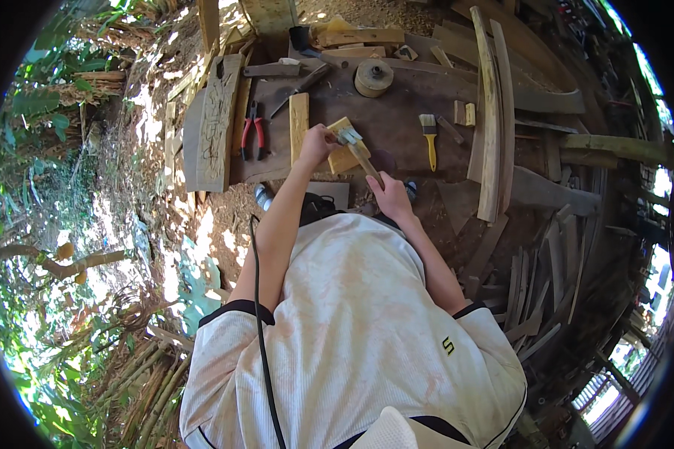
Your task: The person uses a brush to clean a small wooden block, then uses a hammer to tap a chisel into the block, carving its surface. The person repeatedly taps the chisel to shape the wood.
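The person's right grip (392,198) was closed around the wooden handle of a hammer-like tool (363,159), its greyish head over a yellowish wooden block (343,162) on the brown worktop (404,101). The left grip (320,144) was at the block's left side, fingers bent near the tool's head; whether it held anything could not be told. A wooden strip (299,112) lay just left of it, red-handled pliers (253,119) farther left. A yellow-handled brush (430,135) lay to the block's right.
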Available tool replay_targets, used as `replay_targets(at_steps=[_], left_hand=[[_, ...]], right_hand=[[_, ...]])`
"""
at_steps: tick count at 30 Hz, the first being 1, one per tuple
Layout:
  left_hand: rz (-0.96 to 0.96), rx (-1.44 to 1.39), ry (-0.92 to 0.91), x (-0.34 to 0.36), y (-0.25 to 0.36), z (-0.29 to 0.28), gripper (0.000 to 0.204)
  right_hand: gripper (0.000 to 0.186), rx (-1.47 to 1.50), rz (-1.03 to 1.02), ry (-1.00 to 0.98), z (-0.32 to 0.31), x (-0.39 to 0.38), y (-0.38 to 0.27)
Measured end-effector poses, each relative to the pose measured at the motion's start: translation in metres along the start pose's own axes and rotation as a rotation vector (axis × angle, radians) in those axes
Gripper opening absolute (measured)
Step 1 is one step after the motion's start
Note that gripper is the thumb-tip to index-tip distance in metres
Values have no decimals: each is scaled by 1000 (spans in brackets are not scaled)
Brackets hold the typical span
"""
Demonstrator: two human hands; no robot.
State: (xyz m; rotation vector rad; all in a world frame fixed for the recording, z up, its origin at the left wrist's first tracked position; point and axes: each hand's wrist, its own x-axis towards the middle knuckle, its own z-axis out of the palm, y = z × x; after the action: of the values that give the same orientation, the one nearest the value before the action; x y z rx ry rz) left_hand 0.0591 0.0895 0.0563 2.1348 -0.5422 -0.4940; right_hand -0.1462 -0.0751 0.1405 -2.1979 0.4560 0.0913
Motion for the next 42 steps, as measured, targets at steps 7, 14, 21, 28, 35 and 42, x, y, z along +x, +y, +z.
replay_targets(at_steps=[7,14,21,28,35,42], left_hand=[[-16,0,-8,-1,6,4,22],[-31,14,5,0,7,3,20],[-34,5,-19,0,13,0,19],[-30,21,-22,1,12,1,20],[-58,2,-33,2,9,2,21],[-47,9,-21,2,8,3,23]], right_hand=[[45,11,33,-9,-9,-7,3],[42,-55,-38,28,-4,-6,-2],[42,-33,-30,67,-4,0,0],[43,-36,-58,71,-5,-3,-1],[44,-48,-29,65,-2,2,0],[43,-59,-10,38,-1,-1,-1]])
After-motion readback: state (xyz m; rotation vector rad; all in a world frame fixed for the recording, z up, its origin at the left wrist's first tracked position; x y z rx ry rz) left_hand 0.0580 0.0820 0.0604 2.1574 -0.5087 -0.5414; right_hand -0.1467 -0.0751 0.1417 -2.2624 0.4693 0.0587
